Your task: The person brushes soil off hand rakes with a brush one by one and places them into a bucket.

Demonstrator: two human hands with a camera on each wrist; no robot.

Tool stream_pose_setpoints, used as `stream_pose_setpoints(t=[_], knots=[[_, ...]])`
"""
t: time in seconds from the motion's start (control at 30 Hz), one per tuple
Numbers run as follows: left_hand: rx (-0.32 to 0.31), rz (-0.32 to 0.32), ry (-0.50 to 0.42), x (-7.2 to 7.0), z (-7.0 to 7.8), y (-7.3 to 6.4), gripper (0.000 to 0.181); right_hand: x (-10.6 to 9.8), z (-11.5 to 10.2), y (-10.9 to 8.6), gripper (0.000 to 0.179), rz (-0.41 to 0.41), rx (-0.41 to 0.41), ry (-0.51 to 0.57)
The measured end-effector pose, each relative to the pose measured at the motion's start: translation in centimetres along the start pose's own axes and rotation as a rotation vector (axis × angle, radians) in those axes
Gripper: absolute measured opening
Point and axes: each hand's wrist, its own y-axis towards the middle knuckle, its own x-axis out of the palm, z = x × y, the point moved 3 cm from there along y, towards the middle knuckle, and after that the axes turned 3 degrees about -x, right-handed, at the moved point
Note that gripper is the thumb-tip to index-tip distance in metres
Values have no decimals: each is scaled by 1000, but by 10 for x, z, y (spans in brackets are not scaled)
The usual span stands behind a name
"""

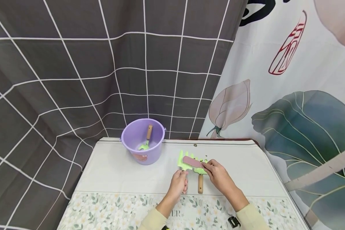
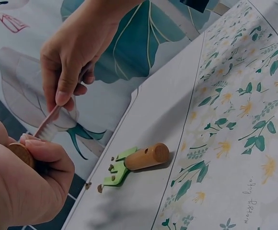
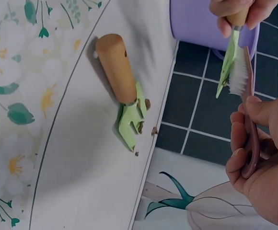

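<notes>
My left hand (image 1: 178, 182) grips the wooden handle of a small green garden fork (image 1: 180, 162), raised over the white part of the table. A pink brush (image 1: 193, 161) is held in my right hand (image 1: 220, 179), fingers curled round its handle. In the right wrist view, the white bristles (image 3: 239, 76) lie against the green head of the fork. Below the hands, a second small green garden fork (image 2: 146, 157) with a wooden handle lies on the table. Brown crumbs (image 3: 141, 127) cling to its prongs and lie close by.
At the back left of the table stands a purple bucket (image 1: 146, 157), with another green tool with a wooden handle (image 1: 149, 132) inside. A flowered cloth (image 1: 118, 207) covers the table's near part. A dark checked curtain and a printed white one hang behind.
</notes>
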Motion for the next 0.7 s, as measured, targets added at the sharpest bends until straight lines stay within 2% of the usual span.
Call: stream_pose_setpoints(t=[0.27, 0.53, 0.7], knots=[[-11, -7, -3, 2, -2, 1, 39, 1, 8, 4, 25, -15, 28, -25], [-13, -9, -4, 2, 0, 2, 38, 2, 15, 13, 24, 18, -2, -61], [-11, -13, -6, 2, 1, -1, 37, 2, 19, 18, 22, 15, 38, -53]])
